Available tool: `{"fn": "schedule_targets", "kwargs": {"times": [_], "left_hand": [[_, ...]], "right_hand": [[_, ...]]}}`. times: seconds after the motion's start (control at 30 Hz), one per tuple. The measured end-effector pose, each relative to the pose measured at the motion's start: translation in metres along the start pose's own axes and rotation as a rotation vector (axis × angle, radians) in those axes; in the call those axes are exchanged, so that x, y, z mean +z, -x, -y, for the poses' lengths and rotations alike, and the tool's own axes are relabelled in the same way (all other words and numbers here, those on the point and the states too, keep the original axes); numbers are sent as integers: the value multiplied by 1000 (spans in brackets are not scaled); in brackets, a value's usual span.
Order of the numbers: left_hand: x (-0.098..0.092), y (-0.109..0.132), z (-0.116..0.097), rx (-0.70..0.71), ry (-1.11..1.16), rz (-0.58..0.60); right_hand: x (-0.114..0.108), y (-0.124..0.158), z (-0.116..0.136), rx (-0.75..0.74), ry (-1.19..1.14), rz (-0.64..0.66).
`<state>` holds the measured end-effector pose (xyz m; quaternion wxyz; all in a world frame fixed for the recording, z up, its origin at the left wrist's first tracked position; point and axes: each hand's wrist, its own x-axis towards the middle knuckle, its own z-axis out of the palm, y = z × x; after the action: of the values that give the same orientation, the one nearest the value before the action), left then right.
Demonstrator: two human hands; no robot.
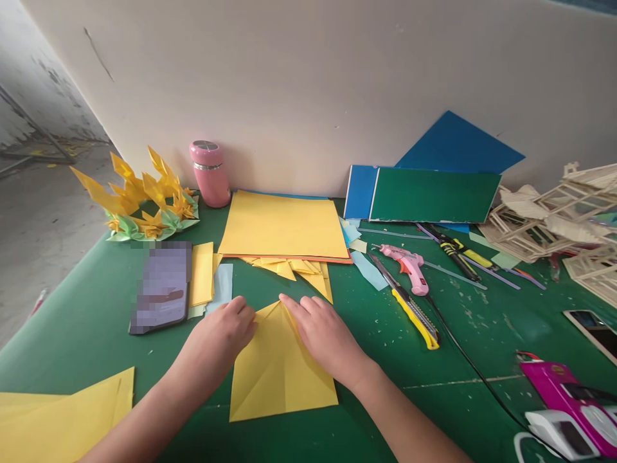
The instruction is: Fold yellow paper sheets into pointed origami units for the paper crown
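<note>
A sheet of yellow paper with crease lines lies on the green table, its upper corners folded in to a point. My left hand is closed at the paper's upper left edge, fingers curled; its thumb is mostly hidden. My right hand grips the upper right edge, with the index finger reaching the top point and the other fingers bent. Just beyond both hands, yellow folded pieces stick out from under a stack of yellow sheets.
Left stand a paper crown, a pink bottle and a phone. Yellow sheets lie front left. Rightward are a yellow utility knife, a pink glue gun with its cord, a green board and wooden models.
</note>
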<state>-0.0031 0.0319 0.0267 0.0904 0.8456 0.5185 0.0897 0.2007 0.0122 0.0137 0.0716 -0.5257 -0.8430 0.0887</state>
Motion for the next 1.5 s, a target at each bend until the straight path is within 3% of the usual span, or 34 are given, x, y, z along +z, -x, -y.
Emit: {"fn": "schedule_targets", "kwargs": {"times": [0.1,0.3,0.53,1.0,1.27,1.5], "left_hand": [[-4,-2,-1,-31,-46,49],[-3,-4,-5,-79,75,11],[11,-1,-9,163,226,-79],[12,-4,-2,396,-4,63],[3,-7,-13,322,-163,105],[1,-6,-14,250,29,84]], "right_hand": [[2,0,-1,17,-76,-44],[7,1,-2,50,-177,-98],[7,1,-4,20,-203,-134],[2,0,-3,4,-226,-103],[4,1,-5,-3,-238,-143],[-4,6,-3,-12,-163,-168]]}}
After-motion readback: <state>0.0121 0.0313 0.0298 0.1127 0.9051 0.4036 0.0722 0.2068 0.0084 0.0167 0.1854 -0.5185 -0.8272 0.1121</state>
